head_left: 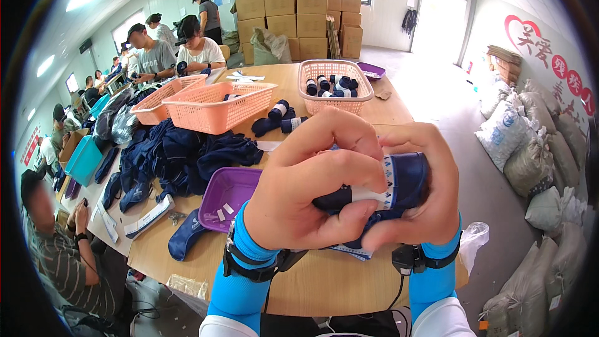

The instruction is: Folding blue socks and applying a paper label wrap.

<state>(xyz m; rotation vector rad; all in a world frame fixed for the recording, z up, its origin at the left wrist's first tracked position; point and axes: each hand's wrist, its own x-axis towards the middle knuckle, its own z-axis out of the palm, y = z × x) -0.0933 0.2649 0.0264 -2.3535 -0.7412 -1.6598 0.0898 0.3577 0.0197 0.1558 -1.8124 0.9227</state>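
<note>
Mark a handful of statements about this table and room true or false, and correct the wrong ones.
1. The left hand and right hand both hold one navy roll. True.
2. The right basket is green. False: the right basket is pink.
3. The purple tray beside the left hand has small white pieces in it. True.
4. The navy pile lies on the floor. False: the navy pile lies on the table.
5. Brown boxes are stacked near the far wall. True.
</note>
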